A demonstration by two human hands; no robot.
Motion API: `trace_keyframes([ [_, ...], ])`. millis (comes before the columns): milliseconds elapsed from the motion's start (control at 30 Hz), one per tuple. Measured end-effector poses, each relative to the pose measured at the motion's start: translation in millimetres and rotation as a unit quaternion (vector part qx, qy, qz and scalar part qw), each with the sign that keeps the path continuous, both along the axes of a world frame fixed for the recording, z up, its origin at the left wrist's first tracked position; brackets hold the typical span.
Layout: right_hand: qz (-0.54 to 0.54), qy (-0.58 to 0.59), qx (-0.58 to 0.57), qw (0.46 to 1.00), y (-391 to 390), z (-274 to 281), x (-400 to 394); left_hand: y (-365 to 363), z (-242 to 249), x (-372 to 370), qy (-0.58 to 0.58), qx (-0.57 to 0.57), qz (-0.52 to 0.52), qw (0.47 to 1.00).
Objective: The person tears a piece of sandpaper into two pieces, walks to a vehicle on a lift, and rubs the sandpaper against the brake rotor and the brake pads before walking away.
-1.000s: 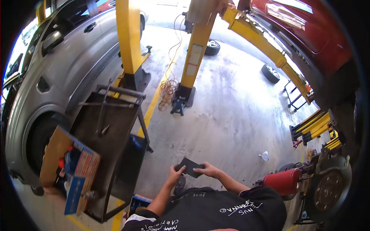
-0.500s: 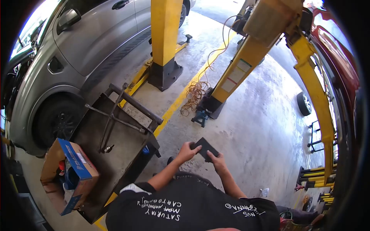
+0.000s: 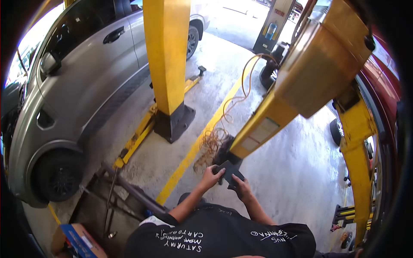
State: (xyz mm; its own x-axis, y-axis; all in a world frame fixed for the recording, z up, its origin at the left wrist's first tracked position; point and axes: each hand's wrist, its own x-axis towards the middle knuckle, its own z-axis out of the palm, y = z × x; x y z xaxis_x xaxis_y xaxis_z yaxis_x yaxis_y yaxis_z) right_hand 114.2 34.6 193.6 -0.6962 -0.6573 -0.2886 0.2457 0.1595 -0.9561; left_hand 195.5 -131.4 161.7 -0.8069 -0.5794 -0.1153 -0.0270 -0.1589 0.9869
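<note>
The left hand point(image 3: 209, 177) and the right hand point(image 3: 243, 190) held together one dark flat piece point(image 3: 231, 173), in the air before the black shirt point(image 3: 215, 234) of the person. The fingers of both hands were closed on it, gripping it at opposite sides, with the thumbs on its upper face. In the view, the piece covered a part of the foot of a yellow post point(image 3: 266, 124), which leaned strongly (probably by the bending of the lens). Near this foot lay a tangled orange hose point(image 3: 211, 144), beside a yellow line point(image 3: 183, 172) on the floor. At lower left, a cross-shaped wrench point(image 3: 110, 200) rested upon a dark metal cart point(image 3: 135, 192), and a cardboard box point(image 3: 79, 241) was partly visible. Behind them stood a grey car point(image 3: 94, 56).
</note>
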Motion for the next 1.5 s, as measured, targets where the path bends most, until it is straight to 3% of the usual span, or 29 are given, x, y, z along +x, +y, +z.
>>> trace_keyframes([
  [33, -0.002, 0.001, -0.005, 1.0, -21.9, -1.5, -17.9, -15.0, 0.1, -12.5, 0.016, -0.016, 0.044, 0.999],
  [133, 0.0, -0.18, 0.003, 0.984, -91.8, -9.7, -70.1, -74.2, -5.5, -38.2, -0.013, -0.011, 0.052, 0.999],
  [167, 0.021, -0.18, 0.03, 0.983, -124.6, 16.2, -74.8, -97.4, 2.5, -46.1, -0.024, -0.033, 0.081, 0.996],
  [233, 0.08, -0.12, 0.07, 0.987, -178.3, 16.7, -91.9, -143.0, 8.3, -62.3, -0.023, -0.01, 0.091, 0.996],
  [300, 0.129, 0.07, 0.108, 0.983, -230.6, -5.0, -112.4, -190.7, 0.5, -78.7, -0.077, -0.251, 0.22, 0.94],
  [400, 0.115, 0.122, 0.067, 0.984, -315.7, -16.5, -142.9, -279.8, -9.9, -109.4, -0.07, -0.302, 0.136, 0.941],
  [467, 0.091, 0.06, 0.057, 0.992, -369.0, -7.0, -158.0, -338.4, 4.5, -132.3, -0.075, -0.291, 0.053, 0.952],
  [633, 0.066, 0.057, -0.008, 0.996, -459.9, -0.5, -231.5, -443.0, 32.7, -210.8, -0.049, -0.306, -0.047, 0.949],
  [700, 0.032, 0.073, 0.018, 0.997, -477.9, 37.6, -259.8, -470.0, 48.9, -256.3, -0.025, -0.226, -0.099, 0.969],
  [867, -0.193, 0.037, 0.011, 0.98, -506.3, 15.1, -344.9, -527.8, 27.9, -392.9, -0.025, -0.202, -0.17, 0.964],
  [900, -0.245, 0.033, 0.088, 0.965, -512.5, 46.3, -355.3, -535.1, 20.7, -425.1, -0.004, -0.174, -0.168, 0.97],
  [967, -0.279, 0.043, 0.002, 0.959, -514.6, -18.8, -404.3, -542.7, 23.6, -492.4, 0.018, -0.144, -0.17, 0.975],
  [1100, -0.37, -0.004, -0.059, 0.927, -522.5, -51.6, -481.2, -539.1, 9.2, -638.6, 0.058, -0.085, -0.211, 0.972],
  [1167, -0.463, 0.02, 0.003, 0.886, -523.0, -47.5, -530.8, -530.5, 0.6, -714.8, 0.062, -0.077, -0.269, 0.958],
  [1200, -0.484, 0.035, -0.053, 0.873, -523.4, -42.3, -551.3, -528.3, -3.9, -749.1, 0.05, -0.074, -0.309, 0.947],
  [1300, -0.54, 0.049, 0.014, 0.84, -515.2, -28.6, -605.4, -515.9, 8.3, -829.9, 0.081, -0.086, -0.401, 0.908],
  [1400, -0.579, 0.066, 0.047, 0.811, -506.9, -15.8, -639.7, -517.8, -9.4, -889.7, 0.054, -0.067, -0.473, 0.877],
  [1500, -0.641, 0.041, -0.037, 0.766, -499.1, -16.5, -677.6, -537.7, -50.1, -942.1, 0.019, -0.061, -0.496, 0.866],
])
